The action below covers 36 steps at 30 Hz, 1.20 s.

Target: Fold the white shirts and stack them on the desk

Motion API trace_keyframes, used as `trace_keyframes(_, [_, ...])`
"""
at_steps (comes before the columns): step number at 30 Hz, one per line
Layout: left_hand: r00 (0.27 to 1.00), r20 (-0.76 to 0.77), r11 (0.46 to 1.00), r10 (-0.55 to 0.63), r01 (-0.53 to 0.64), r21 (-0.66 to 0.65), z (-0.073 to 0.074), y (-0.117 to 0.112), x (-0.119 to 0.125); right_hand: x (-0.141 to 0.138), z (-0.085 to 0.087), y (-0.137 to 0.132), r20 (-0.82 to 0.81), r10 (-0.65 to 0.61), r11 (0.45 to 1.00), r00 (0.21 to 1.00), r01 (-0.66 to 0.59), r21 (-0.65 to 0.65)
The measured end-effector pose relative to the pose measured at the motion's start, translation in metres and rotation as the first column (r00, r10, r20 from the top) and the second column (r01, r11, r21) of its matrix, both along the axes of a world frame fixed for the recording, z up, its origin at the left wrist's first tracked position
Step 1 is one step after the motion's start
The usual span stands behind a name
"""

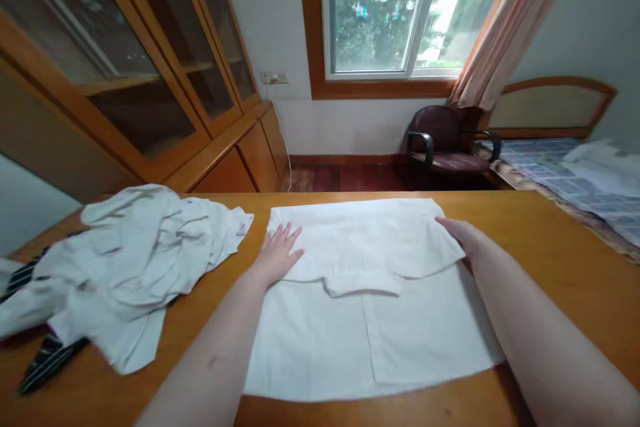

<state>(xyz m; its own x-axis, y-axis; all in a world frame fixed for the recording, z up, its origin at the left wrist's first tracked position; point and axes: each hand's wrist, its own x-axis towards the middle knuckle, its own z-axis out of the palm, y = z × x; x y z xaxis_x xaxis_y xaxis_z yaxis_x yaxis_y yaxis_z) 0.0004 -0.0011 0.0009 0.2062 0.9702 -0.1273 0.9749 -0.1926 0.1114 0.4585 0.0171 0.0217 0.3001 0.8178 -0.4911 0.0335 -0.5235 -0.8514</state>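
Observation:
A white collared shirt point(370, 240) lies spread on the table, its upper part folded over so that the collar point(363, 283) points toward me. Below the fold, the lower part shows a front opening edge. My left hand point(281, 255) rests flat on the left side of the folded part, fingers spread. At the right edge, my right hand point(459, 235) holds the cloth, with one fingertip on top and the other fingers hidden by the hand and fabric.
On the left of the wooden table point(540, 267) is a crumpled pile of white clothes point(140, 260) with dark striped cloth point(47, 360) beneath. Beyond the table stand a cabinet point(225, 153), an armchair point(445, 140) and a bed point(540, 153).

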Motion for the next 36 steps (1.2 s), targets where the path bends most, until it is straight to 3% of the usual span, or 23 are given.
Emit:
trace_keyframes(2, [1.0,-0.001,1.0,0.003,-0.003,-0.004,0.001,-0.001,0.001,0.009,-0.001,-0.005,0.266,0.087,0.996,0.96,-0.075,-0.053])
trace_keyframes(5, [1.0,0.002,1.0,0.003,-0.003,-0.007,0.004,-0.002,0.002,0.02,0.003,-0.011,0.632,0.191,0.982,0.751,-0.152,-0.115])
trace_keyframes(7, [1.0,0.0,1.0,0.004,-0.004,-0.013,0.006,-0.002,0.003,0.024,0.007,-0.014,0.74,0.225,0.973,0.634,-0.182,-0.14])
trace_keyframes(11, [1.0,-0.012,1.0,0.011,-0.012,-0.019,0.007,-0.002,0.003,0.02,0.013,-0.02,0.763,0.244,0.968,0.598,-0.194,-0.157])
trace_keyframes(15, [1.0,-0.006,1.0,0.008,-0.009,-0.023,0.007,-0.001,0.002,0.014,0.004,-0.024,0.771,0.185,0.981,0.609,-0.157,-0.111])
trace_keyframes(19, [1.0,-0.003,1.0,0.005,-0.005,-0.011,0.006,-0.001,0.002,0.014,-0.008,-0.028,0.653,0.183,0.983,0.735,-0.152,-0.104])
trace_keyframes(21, [1.0,0.0,1.0,0.004,-0.004,-0.008,0.006,-0.001,0.002,0.015,-0.01,-0.029,0.613,0.208,0.978,0.762,-0.169,-0.121])
trace_keyframes(23, [1.0,0.003,1.0,0.002,-0.002,-0.007,0.005,-0.001,0.002,0.016,-0.006,-0.03,0.684,0.245,0.969,0.688,-0.194,-0.152])
trace_keyframes(26, [1.0,0.004,1.0,0.003,-0.003,-0.003,0.003,0.0,0.001,0.016,0.005,-0.031,0.823,0.278,0.958,0.496,-0.2,-0.203])
trace_keyframes(27, [1.0,0.003,1.0,0.004,-0.004,-0.003,0.003,0.0,0.001,0.015,0.009,-0.032,0.828,0.292,0.954,0.478,-0.202,-0.219])
trace_keyframes(29, [1.0,0.001,1.0,0.004,-0.004,-0.006,0.003,0.0,0.002,0.012,0.014,-0.035,0.764,0.328,0.944,0.556,-0.214,-0.249])
trace_keyframes(33, [1.0,-0.001,1.0,0.005,-0.005,-0.015,0.003,0.0,0.002,0.006,0.011,-0.044,0.487,0.249,0.967,0.837,-0.182,-0.18])
trace_keyframes(36, [1.0,-0.005,1.0,0.005,-0.005,-0.018,0.005,0.0,0.003,0.01,0.006,-0.047,0.363,0.157,0.987,0.919,-0.128,-0.102])
